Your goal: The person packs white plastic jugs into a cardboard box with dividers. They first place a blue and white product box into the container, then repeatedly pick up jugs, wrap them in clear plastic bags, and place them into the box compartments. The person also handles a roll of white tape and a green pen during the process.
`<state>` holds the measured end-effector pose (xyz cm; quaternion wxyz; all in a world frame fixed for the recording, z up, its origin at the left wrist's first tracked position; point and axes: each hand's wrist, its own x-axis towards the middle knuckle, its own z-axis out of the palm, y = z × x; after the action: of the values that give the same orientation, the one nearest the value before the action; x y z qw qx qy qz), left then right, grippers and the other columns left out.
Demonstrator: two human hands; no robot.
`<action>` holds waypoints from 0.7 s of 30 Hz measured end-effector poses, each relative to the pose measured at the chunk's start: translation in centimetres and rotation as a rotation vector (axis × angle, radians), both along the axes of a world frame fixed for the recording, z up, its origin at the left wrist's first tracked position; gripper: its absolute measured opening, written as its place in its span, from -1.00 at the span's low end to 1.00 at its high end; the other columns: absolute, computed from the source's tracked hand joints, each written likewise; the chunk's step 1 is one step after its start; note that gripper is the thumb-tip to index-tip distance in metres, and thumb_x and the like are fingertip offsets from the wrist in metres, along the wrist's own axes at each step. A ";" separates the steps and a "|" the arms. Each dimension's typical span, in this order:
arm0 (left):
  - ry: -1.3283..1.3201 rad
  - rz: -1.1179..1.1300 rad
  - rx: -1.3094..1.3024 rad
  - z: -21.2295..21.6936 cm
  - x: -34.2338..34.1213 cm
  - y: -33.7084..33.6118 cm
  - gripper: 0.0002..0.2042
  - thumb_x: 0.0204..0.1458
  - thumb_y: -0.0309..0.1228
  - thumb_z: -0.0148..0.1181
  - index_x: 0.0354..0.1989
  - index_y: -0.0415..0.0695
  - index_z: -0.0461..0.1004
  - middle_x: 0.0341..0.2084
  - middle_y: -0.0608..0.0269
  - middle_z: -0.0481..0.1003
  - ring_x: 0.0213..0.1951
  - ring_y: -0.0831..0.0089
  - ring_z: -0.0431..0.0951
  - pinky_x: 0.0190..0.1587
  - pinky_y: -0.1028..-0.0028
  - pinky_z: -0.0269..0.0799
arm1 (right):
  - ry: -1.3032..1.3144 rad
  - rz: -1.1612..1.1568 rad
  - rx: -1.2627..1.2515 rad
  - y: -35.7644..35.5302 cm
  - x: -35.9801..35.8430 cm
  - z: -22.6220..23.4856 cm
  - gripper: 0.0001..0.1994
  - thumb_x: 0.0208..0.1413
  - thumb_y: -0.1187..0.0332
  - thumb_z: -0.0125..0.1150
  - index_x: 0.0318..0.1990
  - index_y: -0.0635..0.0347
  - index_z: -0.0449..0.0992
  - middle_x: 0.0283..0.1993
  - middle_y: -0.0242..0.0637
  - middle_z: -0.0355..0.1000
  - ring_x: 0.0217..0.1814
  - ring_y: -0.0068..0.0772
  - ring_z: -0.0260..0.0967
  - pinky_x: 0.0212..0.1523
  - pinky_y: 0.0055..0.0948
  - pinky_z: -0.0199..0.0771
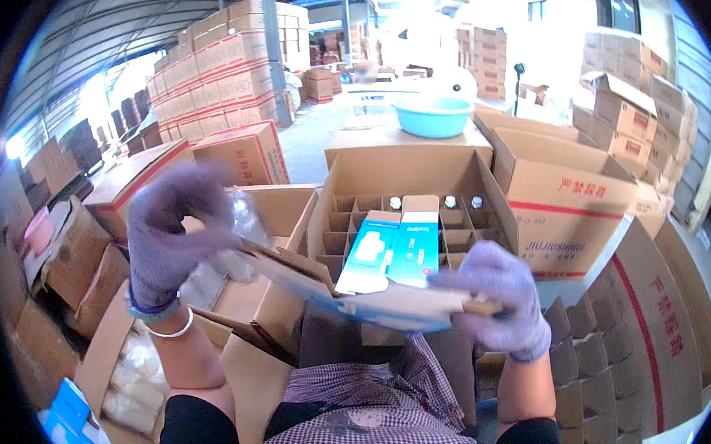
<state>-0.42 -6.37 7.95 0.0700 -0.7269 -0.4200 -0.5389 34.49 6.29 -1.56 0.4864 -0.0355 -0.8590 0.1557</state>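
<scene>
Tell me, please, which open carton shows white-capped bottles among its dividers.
The middle carton, just in front of the blue basin; only there do white bottle caps show.

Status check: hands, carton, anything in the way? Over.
Right hand gripping blue-white carton; left hand at its other end, grip blurred. Carton aloft, nearside of divided box. Possible obstruction: second carton covering part of that box.

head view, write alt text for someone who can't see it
A person's gloved left hand and right hand hold a blue-and-white carton between them. Just beyond is an open brown box with dividers and white bottle caps; a blue basin and stacked cartons stand farther back.
</scene>
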 end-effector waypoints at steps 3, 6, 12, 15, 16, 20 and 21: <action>-0.442 -0.022 0.244 -2.7 -1.3 1.3 -0.58 0.11 -0.52 0.24 0.18 -0.23 0.43 -0.35 0.37 0.43 -0.41 0.64 0.40 -0.41 0.67 0.35 | -0.118 0.105 0.003 -4.5 -1.0 1.7 -0.63 -0.12 0.26 0.26 -0.15 0.21 0.71 -0.19 -0.15 0.53 -0.20 -0.18 0.44 -0.09 -0.22 0.47; -0.690 -0.039 0.326 -6.6 1.8 4.3 -0.62 0.15 -0.46 0.28 0.13 -0.24 0.43 -0.33 0.35 0.48 -0.32 0.60 0.47 -0.23 0.58 0.45 | 0.014 0.275 -0.255 -6.5 -3.3 -0.1 -0.61 0.14 0.05 0.22 -0.10 0.22 0.57 0.05 0.10 0.49 0.20 0.11 0.42 0.26 0.06 0.36; -0.800 -0.079 0.481 -8.9 3.4 5.3 -0.53 0.30 -0.06 0.11 0.13 -0.20 0.29 -0.15 0.19 0.44 -0.16 0.48 0.47 -0.04 0.43 0.43 | 0.248 0.711 -0.821 -7.7 -5.1 -2.3 -0.48 0.13 -0.13 0.22 -0.09 0.15 0.32 -0.10 0.00 0.45 0.08 0.18 0.46 0.37 0.29 0.16; -0.693 0.037 0.405 -10.0 5.6 4.3 -0.52 0.25 -0.24 0.17 0.22 -0.24 0.23 -0.06 0.17 0.39 -0.04 0.42 0.45 0.10 0.40 0.40 | 0.403 0.539 -0.893 -7.9 -5.1 -1.9 -0.39 -0.02 -0.21 0.25 -0.11 0.14 0.29 -0.27 -0.16 0.37 -0.06 0.04 0.47 0.32 0.28 0.25; -0.605 0.183 0.341 -10.3 6.0 4.0 -0.41 0.22 -0.22 0.20 0.32 -0.25 0.19 0.08 0.06 0.36 0.13 0.29 0.40 0.25 0.26 0.31 | 0.412 0.538 -0.866 -8.1 -5.1 -2.1 -0.39 -0.01 -0.23 0.23 -0.12 0.14 0.29 -0.26 -0.16 0.36 -0.07 0.02 0.46 0.30 0.26 0.28; -0.304 0.164 0.375 -10.8 5.7 4.2 -0.30 0.19 0.07 0.15 0.34 -0.23 0.31 0.37 -0.09 0.23 0.34 0.03 0.27 0.41 0.14 0.06 | 0.498 0.350 -0.628 -8.6 -6.4 -1.6 -0.37 0.09 -0.27 0.13 -0.05 0.16 0.28 -0.18 -0.15 0.35 -0.03 -0.08 0.41 0.24 0.13 0.35; -0.274 -0.153 0.211 -11.0 5.9 4.0 -0.34 0.18 0.10 0.13 0.25 -0.21 0.39 0.35 -0.08 0.26 0.34 0.03 0.29 0.42 0.11 0.03 | 0.545 0.130 -0.575 -7.8 -6.4 -1.5 -0.39 0.15 -0.24 0.08 -0.01 0.18 0.28 -0.14 -0.14 0.34 -0.02 -0.10 0.40 0.23 0.09 0.35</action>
<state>5.50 -2.40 -3.05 0.0466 -0.6651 -0.3100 -0.6778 28.08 -1.53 -3.01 0.6559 -0.0731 -0.6204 0.4238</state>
